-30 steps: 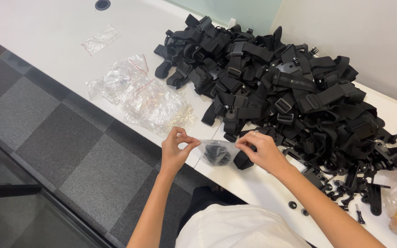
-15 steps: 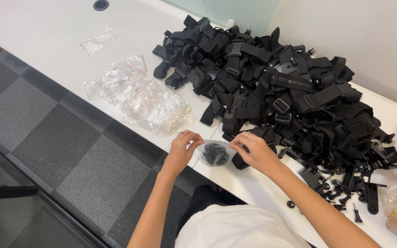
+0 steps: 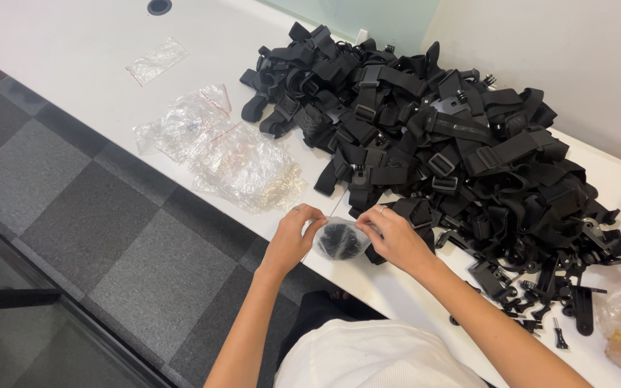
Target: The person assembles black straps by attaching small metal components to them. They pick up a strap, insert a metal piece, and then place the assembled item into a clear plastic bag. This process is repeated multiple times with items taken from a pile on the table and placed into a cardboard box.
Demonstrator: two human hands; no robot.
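Small clear bag (image 3: 339,241) with black strap inside, at the surface's (image 3: 95,86) near edge: left hand (image 3: 292,237) and right hand (image 3: 397,241) pinch its mouth; sealing step, likely needing an even press along the opening; strap pile (image 3: 454,151) behind

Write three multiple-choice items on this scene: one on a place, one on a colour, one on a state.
1. Where does the heap of straps lie?
A. on the white table
B. on the floor
C. in a box

2. What colour are the straps?
A. red
B. black
C. yellow

3. How is the small clear bag held?
A. by one hand only
B. it lies untouched
C. between both hands

Answers:
1 A, since the heap rests on the tabletop, beside the wall.
2 B, since every strap and buckle in it is black.
3 C, since the left hand and the right hand grip it from either side at the table's near edge, with a dark thing inside.
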